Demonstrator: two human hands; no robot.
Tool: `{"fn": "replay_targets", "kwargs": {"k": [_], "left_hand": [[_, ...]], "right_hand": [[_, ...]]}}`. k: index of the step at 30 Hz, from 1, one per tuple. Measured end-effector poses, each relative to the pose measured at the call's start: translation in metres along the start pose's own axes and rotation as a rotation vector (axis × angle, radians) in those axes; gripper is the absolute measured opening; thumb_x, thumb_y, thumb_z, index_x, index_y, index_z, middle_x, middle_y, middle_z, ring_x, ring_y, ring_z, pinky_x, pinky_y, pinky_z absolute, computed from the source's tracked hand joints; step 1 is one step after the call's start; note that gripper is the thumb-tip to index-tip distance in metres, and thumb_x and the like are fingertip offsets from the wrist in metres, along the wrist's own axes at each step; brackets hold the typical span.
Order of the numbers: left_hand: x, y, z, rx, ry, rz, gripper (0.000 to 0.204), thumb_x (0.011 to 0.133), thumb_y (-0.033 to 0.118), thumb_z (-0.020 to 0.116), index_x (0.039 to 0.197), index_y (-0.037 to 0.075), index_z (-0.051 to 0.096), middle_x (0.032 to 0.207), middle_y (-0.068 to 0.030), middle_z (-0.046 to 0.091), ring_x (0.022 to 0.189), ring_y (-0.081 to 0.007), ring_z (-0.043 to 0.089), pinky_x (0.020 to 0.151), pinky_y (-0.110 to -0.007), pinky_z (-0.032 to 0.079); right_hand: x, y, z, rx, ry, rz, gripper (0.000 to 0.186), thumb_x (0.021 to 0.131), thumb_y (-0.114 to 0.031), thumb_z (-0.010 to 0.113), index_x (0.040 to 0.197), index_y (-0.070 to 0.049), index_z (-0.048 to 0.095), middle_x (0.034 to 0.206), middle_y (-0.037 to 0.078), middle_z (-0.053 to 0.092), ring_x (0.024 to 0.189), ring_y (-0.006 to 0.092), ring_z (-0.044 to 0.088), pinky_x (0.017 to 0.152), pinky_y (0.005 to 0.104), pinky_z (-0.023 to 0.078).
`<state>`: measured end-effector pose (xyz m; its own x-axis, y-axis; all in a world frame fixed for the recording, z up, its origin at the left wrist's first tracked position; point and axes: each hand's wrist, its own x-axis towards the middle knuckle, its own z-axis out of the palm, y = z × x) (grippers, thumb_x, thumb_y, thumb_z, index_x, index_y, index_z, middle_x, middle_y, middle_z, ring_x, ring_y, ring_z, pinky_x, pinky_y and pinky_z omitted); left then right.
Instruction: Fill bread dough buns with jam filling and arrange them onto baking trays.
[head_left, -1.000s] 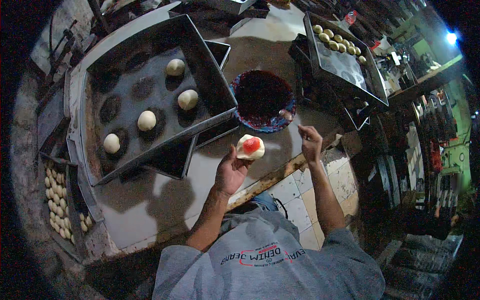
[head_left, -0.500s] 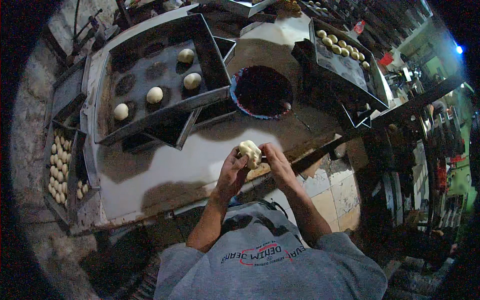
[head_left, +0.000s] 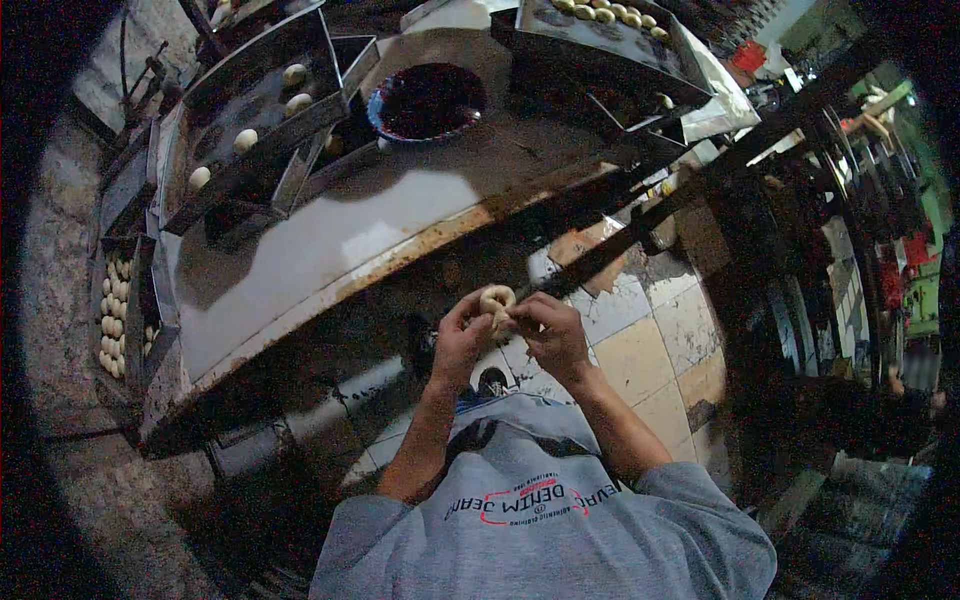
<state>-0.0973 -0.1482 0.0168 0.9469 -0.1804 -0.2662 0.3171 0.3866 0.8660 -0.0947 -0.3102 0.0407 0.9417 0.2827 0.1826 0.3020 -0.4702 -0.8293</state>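
Note:
A piece of pale dough (head_left: 497, 297) is held up between my two hands, in front of my chest and off the near edge of the table. Its top has a rounded rim around a dark hollow. My left hand (head_left: 461, 338) wraps its fingers round the left side of the dough. From the right, my right hand (head_left: 552, 335) pinches the dough's edge with bent fingers. The underside of the dough is partly hidden by fingers.
A blue-rimmed basin (head_left: 378, 118) with dark contents stands on the table (head_left: 300, 285). Left of it, a metal tray (head_left: 235, 150) holds several dough balls. Another tray (head_left: 610, 50) with dough balls is at the back right. More balls lie in a low box (head_left: 128, 385) at far left.
The view has shifted, so the table and trays sit higher in the picture and my hands are off the table edge. The dough shows a clearer hollow, with my right fingers closer on it.

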Motion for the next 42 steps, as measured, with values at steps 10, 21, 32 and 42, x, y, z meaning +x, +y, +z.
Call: {"fn": "replay_targets", "kwargs": {"k": [10,21,32,42], "left_hand": [[-0.065,-0.017,0.012,-0.022,0.045,0.001,0.044,0.077,0.017,0.064,0.115,0.002,0.048,0.106,-0.0095,0.055,0.098,-0.0171,0.053,0.086,-0.031,0.042],[-0.075,-0.019,-0.032,-0.329,0.325,0.138,0.024,0.079,0.004,0.056,0.103,0.002,0.05,0.097,-0.0084,0.056,0.089,-0.0142,0.054,0.08,-0.027,0.044],[-0.072,0.02,-0.13,0.176,0.054,0.111,0.022,0.077,0.0,0.045,0.095,0.0,0.057,0.103,-0.007,0.054,0.095,-0.0177,0.052,0.083,-0.028,0.041],[-0.073,0.019,-0.166,-0.339,0.174,0.121,0.03,0.082,0.009,0.056,0.109,-0.001,0.048,0.102,-0.0091,0.055,0.093,-0.016,0.054,0.083,-0.028,0.045]], "right_hand": [[-0.04,-0.019,0.004,0.297,0.016,0.258,0.023,0.066,-0.009,0.073,0.079,-0.001,0.057,0.072,0.004,0.056,0.065,0.0088,0.052,0.056,0.023,0.043],[-0.035,-0.062,0.073,0.022,0.107,-0.055,0.019,0.069,-0.001,0.065,0.087,-0.001,0.058,0.085,0.013,0.057,0.081,0.0265,0.057,0.07,0.0316,0.047],[0.029,-0.07,0.12,0.193,-0.243,0.176,0.017,0.076,-0.011,0.064,0.084,0.002,0.057,0.077,0.006,0.059,0.069,0.01,0.054,0.06,0.0247,0.045],[0.028,-0.101,0.179,0.246,0.035,0.296,0.016,0.079,-0.012,0.06,0.085,0.003,0.059,0.073,0.006,0.06,0.066,0.0129,0.056,0.06,0.0252,0.045]]}}
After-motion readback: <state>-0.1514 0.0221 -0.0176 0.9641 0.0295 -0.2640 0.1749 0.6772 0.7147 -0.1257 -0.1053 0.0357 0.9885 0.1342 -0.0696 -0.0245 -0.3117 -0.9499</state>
